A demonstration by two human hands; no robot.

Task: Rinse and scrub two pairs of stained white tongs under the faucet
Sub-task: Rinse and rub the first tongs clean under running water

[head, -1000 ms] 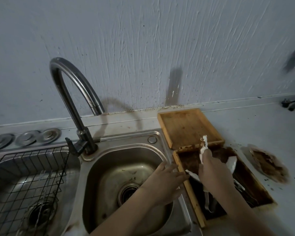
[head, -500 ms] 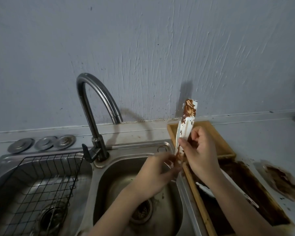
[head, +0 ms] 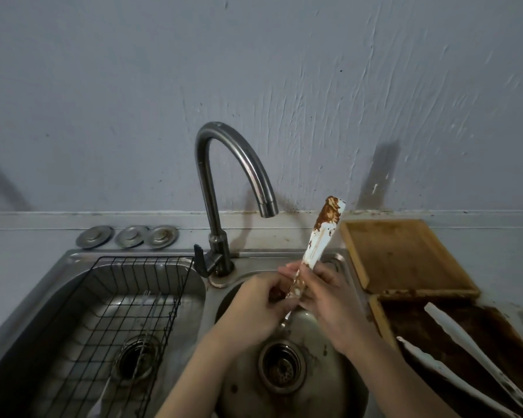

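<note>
A pair of white tongs (head: 317,245) smeared with brown stains stands nearly upright over the right sink basin (head: 242,384), its tip just right of the faucet spout (head: 267,208). My left hand (head: 263,309) and my right hand (head: 329,300) both grip its lower part from either side. No water runs from the faucet (head: 224,188). A second pair of white tongs (head: 465,360) lies spread in the dirty wooden tray (head: 377,315) at the lower right.
A black wire rack (head: 124,312) fills the left basin. Three metal drain plugs (head: 127,236) sit on the ledge behind it. A wooden lid or tray (head: 404,254) lies on the counter right of the sink, by the wall. The faucet lever (head: 203,260) points forward-left.
The tongs were lifted out of the dirty tray and carried left over the right basin. My left hand has closed on them beside the right. The view has shifted right and down.
</note>
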